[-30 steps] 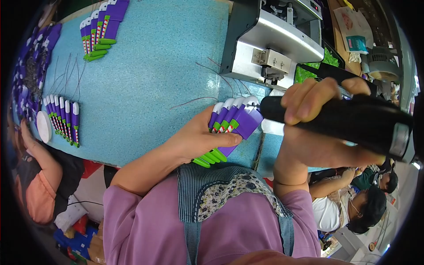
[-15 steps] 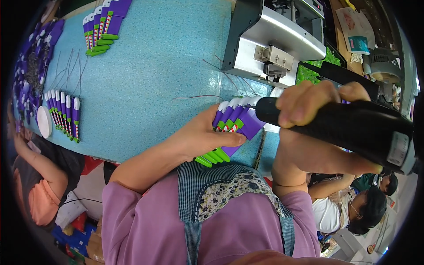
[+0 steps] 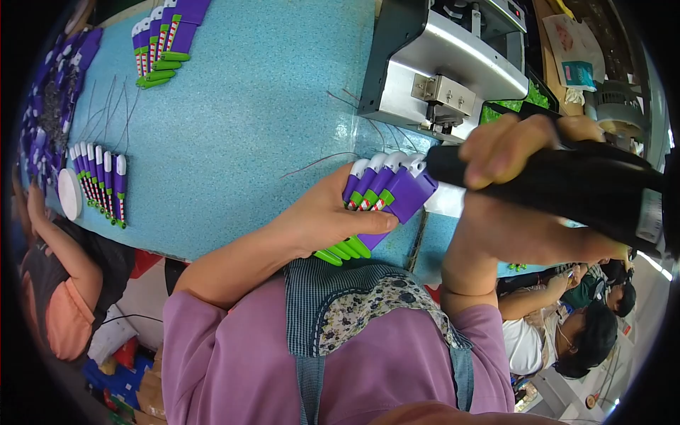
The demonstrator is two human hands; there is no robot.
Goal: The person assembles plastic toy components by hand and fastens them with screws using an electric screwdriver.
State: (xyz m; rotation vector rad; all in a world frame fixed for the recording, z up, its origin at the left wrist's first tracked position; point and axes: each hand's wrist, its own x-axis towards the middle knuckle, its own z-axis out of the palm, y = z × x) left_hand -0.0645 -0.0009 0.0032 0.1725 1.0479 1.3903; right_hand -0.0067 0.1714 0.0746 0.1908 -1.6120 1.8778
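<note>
My left hand (image 3: 333, 216) grips a fanned stack of purple, white and green plastic pieces (image 3: 413, 197), with the thumb across the front. Red-and-white striped bands show beside the thumb. The white ends point away from me, and the green tips stick out below the hand. My right hand (image 3: 506, 159) is wrapped around a thick black electric screwdriver (image 3: 567, 188). Its nose is just right of the white end of the front piece, and a small hole shows there. The tool and hand are slightly blurred.
A grey metal machine (image 3: 446, 64) stands at the far right of the blue table (image 3: 248, 106). More such pieces lie in a row (image 3: 99, 180) beside a white disc (image 3: 70, 194), in a fan (image 3: 166, 42) and in a heap (image 3: 53, 113) at left. Co-workers sit on both sides.
The screwdriver has pulled back to the right, off the white end of the front piece. My left hand and the stack have barely moved.
</note>
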